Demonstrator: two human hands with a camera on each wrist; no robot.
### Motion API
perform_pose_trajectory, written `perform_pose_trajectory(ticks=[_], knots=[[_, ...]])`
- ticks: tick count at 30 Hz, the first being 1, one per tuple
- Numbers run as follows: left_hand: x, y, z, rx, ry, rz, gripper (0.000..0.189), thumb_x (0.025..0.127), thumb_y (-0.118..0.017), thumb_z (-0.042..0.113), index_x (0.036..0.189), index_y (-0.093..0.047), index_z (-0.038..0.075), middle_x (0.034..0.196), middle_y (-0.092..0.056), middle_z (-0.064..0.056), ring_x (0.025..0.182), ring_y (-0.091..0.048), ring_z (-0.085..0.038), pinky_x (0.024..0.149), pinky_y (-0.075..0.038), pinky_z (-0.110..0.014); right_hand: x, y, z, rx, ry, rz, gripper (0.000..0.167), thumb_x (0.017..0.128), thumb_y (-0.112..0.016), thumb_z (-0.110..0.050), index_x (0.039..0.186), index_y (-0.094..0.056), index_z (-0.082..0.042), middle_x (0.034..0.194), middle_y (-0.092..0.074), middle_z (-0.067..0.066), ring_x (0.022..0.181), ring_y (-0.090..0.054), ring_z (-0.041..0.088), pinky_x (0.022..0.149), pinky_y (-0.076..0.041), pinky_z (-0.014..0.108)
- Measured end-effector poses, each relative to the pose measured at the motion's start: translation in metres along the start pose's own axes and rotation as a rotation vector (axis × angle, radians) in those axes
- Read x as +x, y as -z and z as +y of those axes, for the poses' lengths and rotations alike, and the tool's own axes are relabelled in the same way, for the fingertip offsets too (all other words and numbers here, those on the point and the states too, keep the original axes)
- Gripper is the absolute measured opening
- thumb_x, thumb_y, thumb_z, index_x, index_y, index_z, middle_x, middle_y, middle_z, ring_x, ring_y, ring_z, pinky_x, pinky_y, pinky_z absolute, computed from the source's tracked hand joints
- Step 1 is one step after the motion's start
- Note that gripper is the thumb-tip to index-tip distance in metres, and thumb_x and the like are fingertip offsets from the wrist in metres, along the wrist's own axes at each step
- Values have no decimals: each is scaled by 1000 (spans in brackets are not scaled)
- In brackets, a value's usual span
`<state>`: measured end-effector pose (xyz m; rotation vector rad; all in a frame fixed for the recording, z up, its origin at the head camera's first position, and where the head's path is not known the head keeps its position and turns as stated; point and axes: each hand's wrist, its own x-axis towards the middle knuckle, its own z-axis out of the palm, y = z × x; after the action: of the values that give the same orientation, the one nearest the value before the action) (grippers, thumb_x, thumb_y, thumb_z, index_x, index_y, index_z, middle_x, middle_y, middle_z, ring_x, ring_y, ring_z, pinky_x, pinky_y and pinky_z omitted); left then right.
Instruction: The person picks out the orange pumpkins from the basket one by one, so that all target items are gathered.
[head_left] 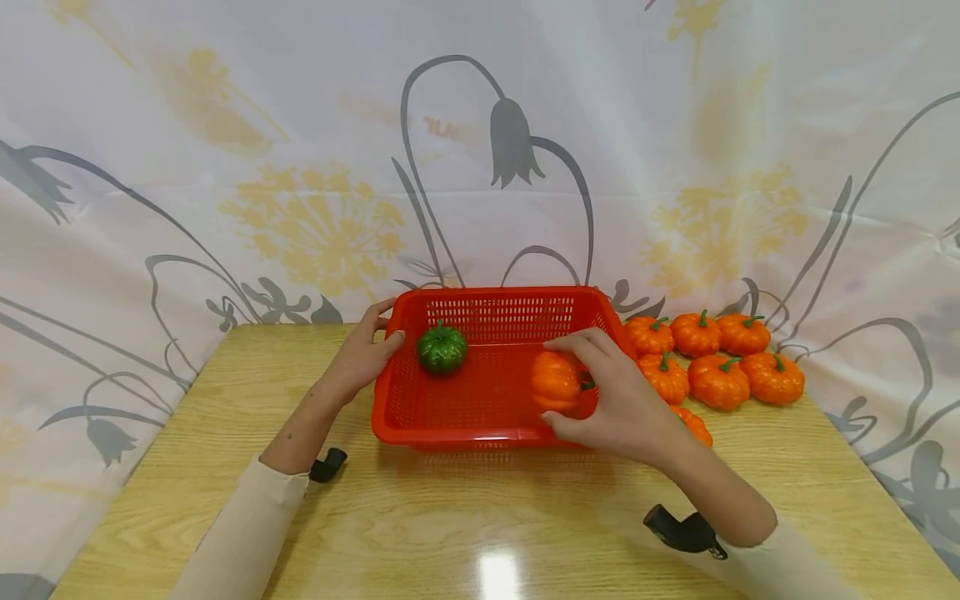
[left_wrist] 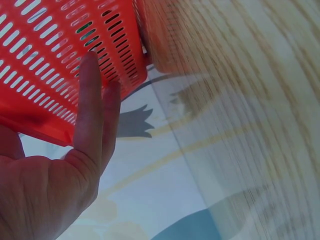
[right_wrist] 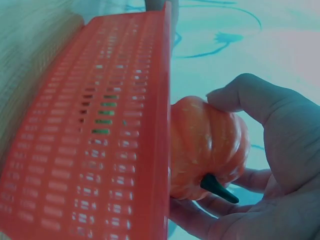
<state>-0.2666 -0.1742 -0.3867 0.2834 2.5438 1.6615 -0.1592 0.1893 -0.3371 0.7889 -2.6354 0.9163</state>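
Note:
A red plastic basket [head_left: 480, 436] with slotted walls stands on the wooden table. My left hand [head_left: 360, 357] holds its left rim, the thumb at the top edge and the fingers [left_wrist: 90, 100] stretched along the slotted outer wall. Over the basket's right part, my right hand [head_left: 621, 408] grips a small orange pumpkin [head_left: 555, 382] between thumb and fingers. In the right wrist view the pumpkin [right_wrist: 210, 145] shows just above the basket rim, its dark green stem pointing toward the palm. A glossy green pumpkin [head_left: 442, 350] sits inside the basket near the left wall.
Several orange pumpkins [head_left: 718, 382] stand in rows right of the basket, one partly hidden behind my right forearm. The table [head_left: 420, 533] runs back to a wall covering with printed flowers [head_left: 517, 142]. Black wrist-worn pieces [head_left: 682, 531] stick out beside both forearms.

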Motion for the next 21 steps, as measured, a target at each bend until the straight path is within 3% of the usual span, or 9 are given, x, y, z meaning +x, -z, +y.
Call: perform_pose_trajectory(ticks=[12,21], knots=[[0,0,0,3,8,7,66,111,-51,21,170,-22,16,146,-49,-24,110,-72,-43,80,-66,-43,-24,26,16,-68,-42,26,74,77,-94,-21,144,-60,-19,137,-55,-2,116,-58,19,95,-56,48],[1,0,0,9,3,9,66,111,-51,21,170,-22,16,146,-49,-24,110,-71,-42,81,-66,-43,-42,43,26,-145,-42,80,76,76,-95,-17,144,-61,-20,131,-56,-2,104,-58,15,86,-55,33]])
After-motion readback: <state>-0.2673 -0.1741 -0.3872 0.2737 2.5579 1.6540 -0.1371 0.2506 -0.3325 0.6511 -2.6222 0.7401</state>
